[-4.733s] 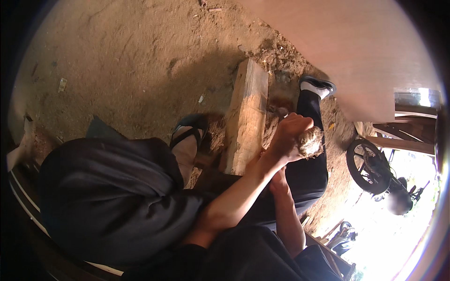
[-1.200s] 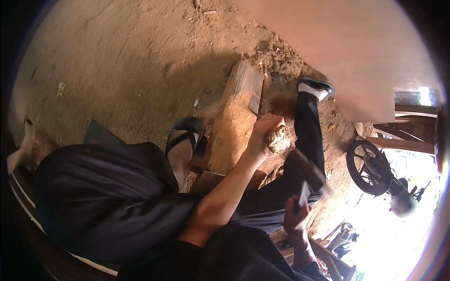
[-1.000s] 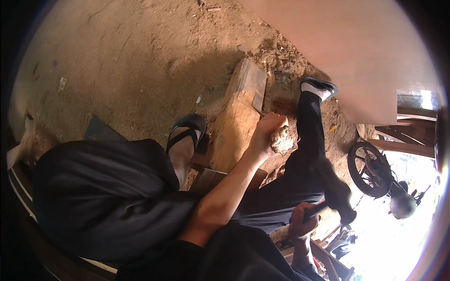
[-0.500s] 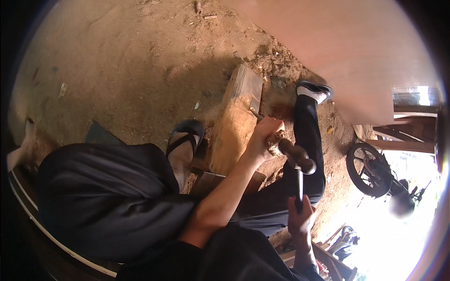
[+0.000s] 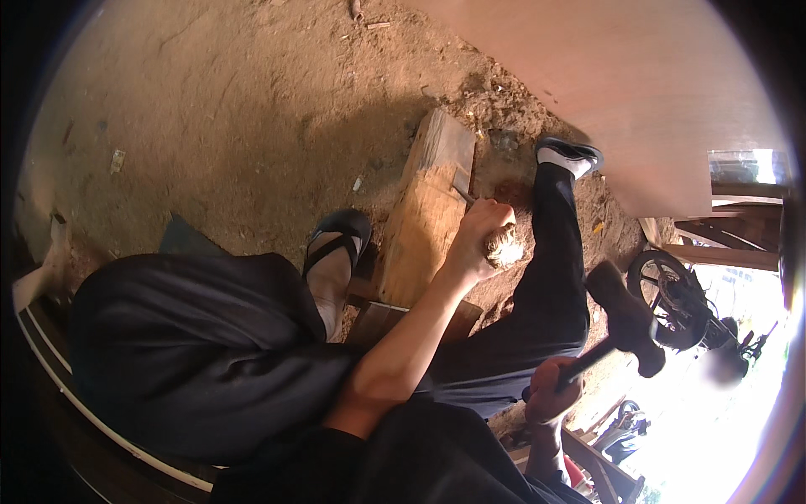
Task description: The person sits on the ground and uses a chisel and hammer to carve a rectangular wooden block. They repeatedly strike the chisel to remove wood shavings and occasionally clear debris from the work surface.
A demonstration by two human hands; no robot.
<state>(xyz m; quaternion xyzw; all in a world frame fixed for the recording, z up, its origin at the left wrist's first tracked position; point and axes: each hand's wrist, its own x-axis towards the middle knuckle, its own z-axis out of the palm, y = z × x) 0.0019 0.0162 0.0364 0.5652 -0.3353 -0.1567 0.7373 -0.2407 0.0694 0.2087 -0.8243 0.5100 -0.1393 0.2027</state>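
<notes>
A thick wooden block (image 5: 409,248) stretches away from me between my feet, its upper face partly cut back to paler wood. My left hand (image 5: 480,239) is wrapped round the handle of a chisel (image 5: 462,192), whose metal blade meets the block near its right edge. The frayed, splintered butt of the chisel handle (image 5: 505,246) sticks out of my fist. Off to the right, my right hand (image 5: 553,391) grips a hammer (image 5: 625,317) by its dark handle. The hammer's head is raised well apart from the chisel.
My sandalled feet (image 5: 338,239) stand on either side of the block on bare dirt. A smooth pale panel (image 5: 621,92) rises at the far right. Beyond it are a motorcycle (image 5: 667,294) and wooden beams (image 5: 726,256) in bright light. A crosswise timber (image 5: 382,323) lies at the block's near end.
The hammer has swung away from the chisel's butt, out to the right, and its head has tilted. My left hand and the chisel stay at nearly the same spot on the block.
</notes>
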